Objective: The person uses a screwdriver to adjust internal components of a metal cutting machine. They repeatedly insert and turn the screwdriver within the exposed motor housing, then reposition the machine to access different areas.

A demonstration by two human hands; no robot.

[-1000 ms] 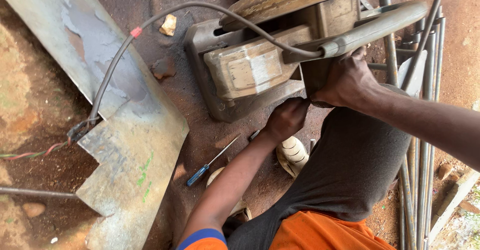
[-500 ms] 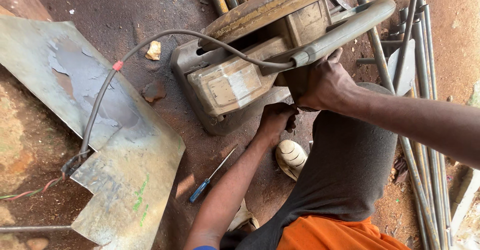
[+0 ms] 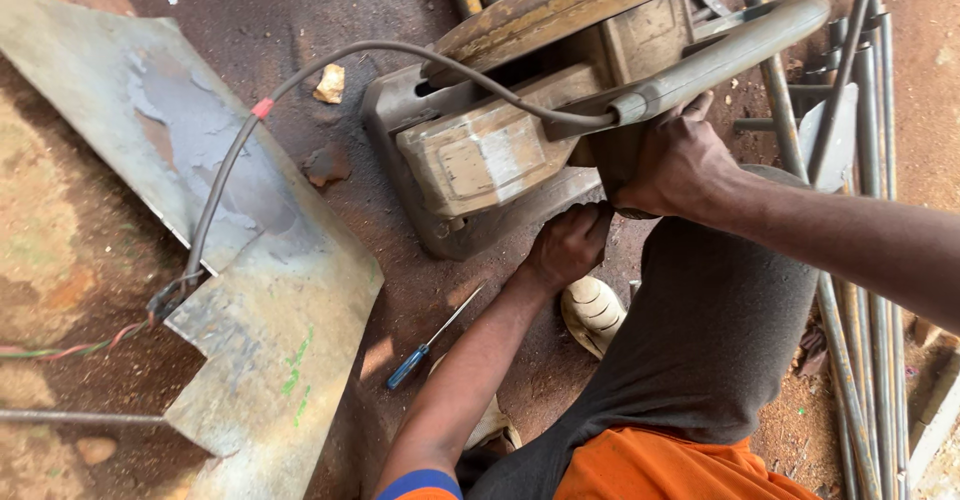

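Note:
A worn cut-off saw (image 3: 480,160) with a rusty disc guard (image 3: 560,5) and a grey loop handle (image 3: 740,45) stands on the dirt floor. My left hand (image 3: 568,245) is curled shut against the lower edge of the saw's base, beside my grey-trousered knee (image 3: 720,320). My right hand (image 3: 680,165) grips the saw's body just under the loop handle. What my fingers close on under the machine is hidden. A grey cable (image 3: 330,65) with a red tape band runs from the handle to the left.
A bent, rusty metal sheet (image 3: 250,290) lies at the left under the cable. A blue-handled screwdriver (image 3: 410,368) lies on the floor near my left forearm. Several steel rods (image 3: 860,290) lie along the right side. A pale shoe (image 3: 595,310) is beside my knee.
The view has swung, so the saw and sheet sit lower and further left in the picture. Both hands stay at the same spots on the saw.

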